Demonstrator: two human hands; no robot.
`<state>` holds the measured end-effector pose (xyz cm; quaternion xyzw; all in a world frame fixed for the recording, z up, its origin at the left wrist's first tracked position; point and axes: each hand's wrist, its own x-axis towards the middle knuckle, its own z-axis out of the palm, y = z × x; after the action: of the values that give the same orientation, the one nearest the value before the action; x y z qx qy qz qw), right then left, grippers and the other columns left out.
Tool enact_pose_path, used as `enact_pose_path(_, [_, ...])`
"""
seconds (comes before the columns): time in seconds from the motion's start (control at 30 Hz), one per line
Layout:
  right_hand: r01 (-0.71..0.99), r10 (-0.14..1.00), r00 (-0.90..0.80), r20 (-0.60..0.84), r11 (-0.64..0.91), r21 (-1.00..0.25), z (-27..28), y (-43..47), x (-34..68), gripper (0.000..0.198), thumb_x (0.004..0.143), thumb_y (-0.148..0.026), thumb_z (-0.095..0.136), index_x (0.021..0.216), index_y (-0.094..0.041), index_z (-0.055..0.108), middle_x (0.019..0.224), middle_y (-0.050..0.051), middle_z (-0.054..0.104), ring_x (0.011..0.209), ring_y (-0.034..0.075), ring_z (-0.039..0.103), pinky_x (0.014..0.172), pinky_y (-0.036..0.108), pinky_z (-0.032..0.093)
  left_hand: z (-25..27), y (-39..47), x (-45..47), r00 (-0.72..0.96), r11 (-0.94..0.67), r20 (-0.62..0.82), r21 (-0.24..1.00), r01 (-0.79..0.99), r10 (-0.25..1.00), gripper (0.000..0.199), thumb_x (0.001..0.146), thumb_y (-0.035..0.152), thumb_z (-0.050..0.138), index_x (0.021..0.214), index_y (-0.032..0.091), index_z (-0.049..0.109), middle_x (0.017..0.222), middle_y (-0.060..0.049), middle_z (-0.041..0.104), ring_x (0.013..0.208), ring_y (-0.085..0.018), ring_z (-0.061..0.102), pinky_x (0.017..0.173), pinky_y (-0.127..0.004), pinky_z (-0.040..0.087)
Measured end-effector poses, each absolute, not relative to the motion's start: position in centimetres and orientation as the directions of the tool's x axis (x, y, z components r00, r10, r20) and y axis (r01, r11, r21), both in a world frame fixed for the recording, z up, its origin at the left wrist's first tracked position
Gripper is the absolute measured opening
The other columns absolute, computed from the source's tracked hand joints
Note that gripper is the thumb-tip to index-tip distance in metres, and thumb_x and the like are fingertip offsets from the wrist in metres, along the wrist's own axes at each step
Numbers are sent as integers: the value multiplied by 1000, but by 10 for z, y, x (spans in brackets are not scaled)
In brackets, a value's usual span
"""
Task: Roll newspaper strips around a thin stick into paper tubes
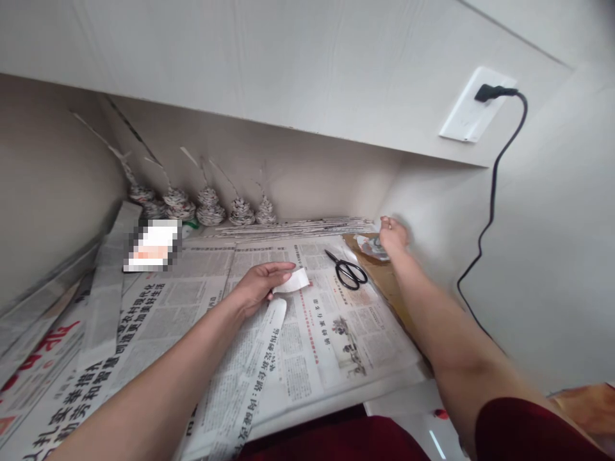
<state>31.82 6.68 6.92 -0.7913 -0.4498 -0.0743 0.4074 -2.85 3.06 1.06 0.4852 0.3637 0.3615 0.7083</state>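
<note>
My left hand [259, 285] is closed on a newspaper strip [273, 333]. Its pale end pokes out past my thumb, and the long printed part hangs down toward the table's front edge. At the back right corner, my right hand [394, 234] has its fingers curled together beside a crumpled whitish wrapper or plastic piece [371, 246] on brown cardboard [379, 282]; whatever is between the fingertips is hidden. Between my hands, black-handled scissors [350, 272] lie on the spread newspaper [307, 358], blades pointing to the back left.
Several gourd-shaped woven paper pieces [209, 206] stand along the back wall, thin stems upward. Rolled paper sticks [307, 227] lie beside them. Cut newspaper strips [103, 301] and a blurred-out object [152, 245] are at left. A black cord [494, 186] hangs from a wall socket [475, 105].
</note>
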Motion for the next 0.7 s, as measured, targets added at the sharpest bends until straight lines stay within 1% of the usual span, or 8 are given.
enact_pose_path(0.07, [744,701,548,457,-159,-649,67,69,288,42,88,-44,35,96,-17,67,95,10,67,87,20,60,74,32,43,11,31,-28,437,245,-140,950,-194,889,48,61,29,77,105,15,67,78,-4,66,45,-4,43,33,-16,25])
enact_pose_path(0.13, [545,855,417,307,34,-837,60,68,248,39,81,-51,47,82,-17,67,87,9,69,76,18,62,61,27,45,11,32,-27,390,223,-113,943,-248,914,48,61,29,77,106,15,66,79,-4,66,47,-5,46,34,-15,27])
enact_pose_path(0.17, [408,913,347,214,58,-911,56,66,226,41,78,-54,52,75,-16,66,82,10,69,70,18,63,54,25,44,11,33,-27,362,209,-99,937,-280,927,48,61,28,77,106,15,66,79,-4,66,49,-5,47,34,-15,29])
enact_pose_path(0.23, [215,974,216,70,23,-976,47,57,186,46,72,-60,57,65,-15,62,72,11,68,61,17,63,44,22,39,10,35,-27,291,180,-78,921,-345,954,47,61,28,76,106,15,66,77,-3,66,51,-6,49,35,-16,33])
enact_pose_path(0.3, [108,997,73,-12,-20,-994,38,46,155,48,73,-63,55,72,-15,66,74,11,68,58,17,63,39,22,37,8,38,-27,205,151,-74,908,-392,976,46,62,27,75,105,14,65,79,-4,66,53,-7,52,37,-16,36])
enact_pose_path(0.4, [32,999,-45,-17,-16,-999,26,33,131,46,73,-61,56,85,-18,68,78,8,69,61,18,64,37,21,35,5,41,-27,112,122,-82,899,-421,990,43,65,24,73,106,14,64,84,-5,67,56,-8,55,42,-17,43])
enact_pose_path(0.57, [-12,997,43,58,58,-998,10,31,128,33,68,-49,67,81,-18,69,61,3,64,53,15,57,38,22,31,7,37,-24,156,138,-89,931,-339,984,39,68,24,70,105,14,63,88,-7,67,66,-13,60,50,-22,51])
enact_pose_path(0.7, [-53,997,79,-11,-7,-999,-2,37,139,33,67,-48,68,76,-16,68,53,0,59,38,8,41,35,21,24,12,33,-25,284,298,-238,935,-192,929,35,68,23,71,100,12,65,89,-8,66,73,-17,62,55,-28,55])
